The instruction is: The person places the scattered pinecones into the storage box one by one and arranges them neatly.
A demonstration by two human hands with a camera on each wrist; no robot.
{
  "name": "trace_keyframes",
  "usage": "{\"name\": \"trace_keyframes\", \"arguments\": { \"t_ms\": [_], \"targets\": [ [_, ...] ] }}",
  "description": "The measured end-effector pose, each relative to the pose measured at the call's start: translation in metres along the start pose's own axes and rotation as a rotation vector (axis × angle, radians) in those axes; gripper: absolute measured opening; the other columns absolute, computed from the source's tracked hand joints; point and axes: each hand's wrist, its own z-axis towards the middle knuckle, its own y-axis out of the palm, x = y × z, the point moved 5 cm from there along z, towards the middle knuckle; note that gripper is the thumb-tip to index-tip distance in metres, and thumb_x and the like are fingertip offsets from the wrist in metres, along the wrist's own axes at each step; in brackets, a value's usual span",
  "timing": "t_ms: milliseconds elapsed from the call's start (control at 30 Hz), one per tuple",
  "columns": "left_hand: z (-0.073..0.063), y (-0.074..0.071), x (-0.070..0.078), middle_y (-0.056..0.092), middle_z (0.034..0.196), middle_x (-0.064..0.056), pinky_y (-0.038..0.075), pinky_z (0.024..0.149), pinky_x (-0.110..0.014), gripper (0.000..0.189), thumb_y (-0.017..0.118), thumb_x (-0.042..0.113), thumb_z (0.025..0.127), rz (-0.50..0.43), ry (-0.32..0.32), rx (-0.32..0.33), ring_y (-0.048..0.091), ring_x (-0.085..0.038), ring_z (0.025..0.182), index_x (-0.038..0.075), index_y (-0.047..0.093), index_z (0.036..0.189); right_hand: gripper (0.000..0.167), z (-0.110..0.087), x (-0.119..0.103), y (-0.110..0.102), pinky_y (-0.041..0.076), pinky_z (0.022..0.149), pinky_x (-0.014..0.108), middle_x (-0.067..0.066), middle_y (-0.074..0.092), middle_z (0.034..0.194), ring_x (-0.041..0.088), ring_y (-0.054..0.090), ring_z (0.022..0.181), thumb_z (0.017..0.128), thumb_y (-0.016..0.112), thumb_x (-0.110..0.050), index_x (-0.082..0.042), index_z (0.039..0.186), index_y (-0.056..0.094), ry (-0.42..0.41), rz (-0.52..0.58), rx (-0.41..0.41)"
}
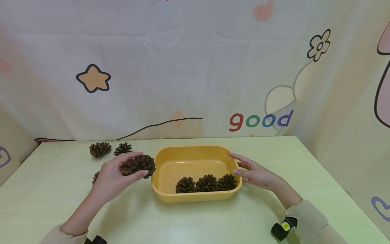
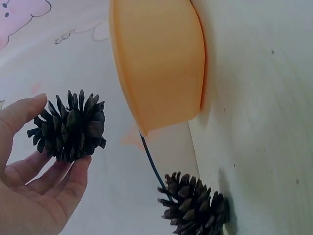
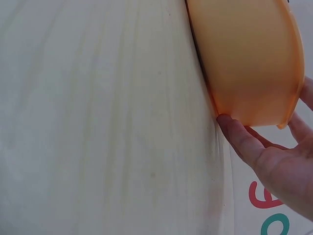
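Because a printed cloth (image 1: 146,67) closes the space at the back, what is handled stays together on the pale table (image 1: 213,223) in front of it. Near the middle of the table stands a yellow tub (image 1: 189,166), its long side toward the person, probably so that both hands can reach its wide mouth. The right hand (image 1: 256,173) holds the tub at its right end, with fingertips at the rim and other fingers against the outer wall, I suppose so that the tub does not slide. The left hand (image 1: 114,176) grips one pine cone (image 1: 144,165) between thumb and fingers, from opposite sides, perhaps because the scales are stiff and uneven and such a hold presses on only a few of them. This cone is in the air above the table, just beside the left end of the tub. Three other cones (image 1: 207,183) sit in a row inside the tub, along the near wall and toward the right, where the wall may stop them from rolling. More cones (image 1: 100,149) lie on the table at the left; the left hand partly hides this group, so I cannot tell exactly how many there are.
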Motion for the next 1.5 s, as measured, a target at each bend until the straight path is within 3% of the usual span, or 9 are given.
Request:
{"name": "trace_keyframes", "arguments": {
  "t_ms": [300, 500, 1067, 1300, 1500],
  "targets": [
    [0.006, 0.018, 0.005, 0.059, 0.118, -0.009, 0.052, 0.082, -0.034, 0.05, 0.075, 0.028, 0.075, -0.041, 0.064, -0.011, 0.056, -0.024, 0.104, 0.012, 0.059, 0.119, 0.072, 0.0, 0.0, 0.0, 0.043, 0.094, 0.037, 0.028, 0.008, 0.146, 0.042, 0.033, 0.126, 0.09, 0.058, -0.024, -0.014, 0.147, 0.015, 0.008, -0.003, 0.006],
    [0.009, 0.029, 0.006, 0.06, 0.114, -0.007, 0.051, 0.083, -0.032, 0.052, 0.076, 0.024, 0.074, -0.043, 0.058, -0.025, 0.057, -0.022, 0.099, 0.01, 0.058, 0.121, 0.072, 0.0, -0.001, 0.001, 0.044, 0.094, 0.034, 0.029, 0.008, 0.146, 0.04, 0.036, 0.124, 0.09, 0.058, -0.024, -0.014, 0.147, 0.015, -0.005, -0.002, -0.002],
    [0.013, 0.054, 0.007, 0.058, 0.121, -0.01, 0.047, 0.09, -0.043, 0.05, 0.075, 0.02, 0.074, -0.023, 0.074, -0.075, 0.053, -0.029, 0.111, 0.007, 0.058, 0.12, 0.072, 0.0, 0.0, 0.0, 0.044, 0.093, 0.034, 0.03, 0.009, 0.145, 0.039, 0.038, 0.123, 0.09, 0.058, -0.022, -0.014, 0.147, 0.015, -0.011, 0.011, -0.002],
    [0.012, 0.06, 0.007, 0.06, 0.118, -0.01, 0.046, 0.091, -0.044, 0.05, 0.076, 0.019, 0.073, -0.02, 0.071, -0.106, 0.054, -0.029, 0.108, 0.007, 0.059, 0.119, 0.071, 0.0, 0.001, -0.001, 0.044, 0.094, 0.034, 0.03, 0.008, 0.145, 0.04, 0.037, 0.124, 0.09, 0.057, -0.022, -0.014, 0.147, 0.014, -0.014, 0.011, -0.011],
    [0.013, 0.067, 0.003, 0.06, 0.118, -0.011, 0.048, 0.083, -0.043, 0.05, 0.078, 0.019, 0.071, 0.029, 0.078, -0.147, 0.057, -0.023, 0.094, 0.009, 0.061, 0.118, 0.071, 0.001, 0.002, -0.002, 0.044, 0.094, 0.035, 0.03, 0.008, 0.145, 0.039, 0.038, 0.124, 0.09, 0.058, -0.022, -0.014, 0.147, 0.016, -0.015, 0.01, -0.008]
  ]
}}
